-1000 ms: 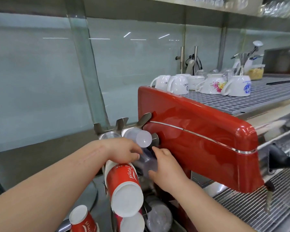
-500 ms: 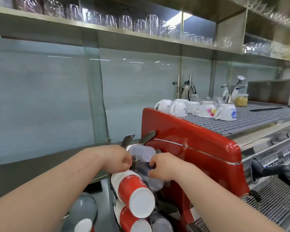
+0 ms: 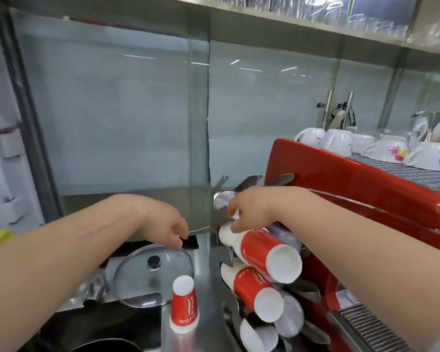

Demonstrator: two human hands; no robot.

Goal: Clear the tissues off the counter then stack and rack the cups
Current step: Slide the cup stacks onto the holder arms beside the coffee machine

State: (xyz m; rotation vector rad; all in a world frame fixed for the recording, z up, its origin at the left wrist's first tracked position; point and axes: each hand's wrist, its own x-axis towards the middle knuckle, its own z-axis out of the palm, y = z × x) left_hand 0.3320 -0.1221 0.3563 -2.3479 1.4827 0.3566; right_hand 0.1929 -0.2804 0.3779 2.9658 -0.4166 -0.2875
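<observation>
A metal cup rack (image 3: 222, 221) stands against the red espresso machine (image 3: 353, 196). It holds two stacks of red paper cups, an upper one (image 3: 262, 252) and a lower one (image 3: 252, 285), with clear plastic cups (image 3: 290, 313) beside them. My right hand (image 3: 254, 212) rests on the rack's top, fingertips at the white rim of the upper red stack; whether it grips is unclear. My left hand (image 3: 163, 224) hovers left of the rack, fingers loosely apart, holding nothing. A single red paper cup (image 3: 184, 306) stands upside down on the steel counter. No tissues are in view.
A glass lid (image 3: 153, 273) with a black knob lies under my left hand, and a dark pan (image 3: 99, 334) sits below it. White ceramic cups (image 3: 381, 148) stand upside down on the machine's top grille. Glasses (image 3: 366, 24) line the shelf overhead. A glass wall runs behind.
My view has swung left. My left hand has left the rack and moved left over the glass lid. My right hand has risen from the clear cups to the rack's top.
</observation>
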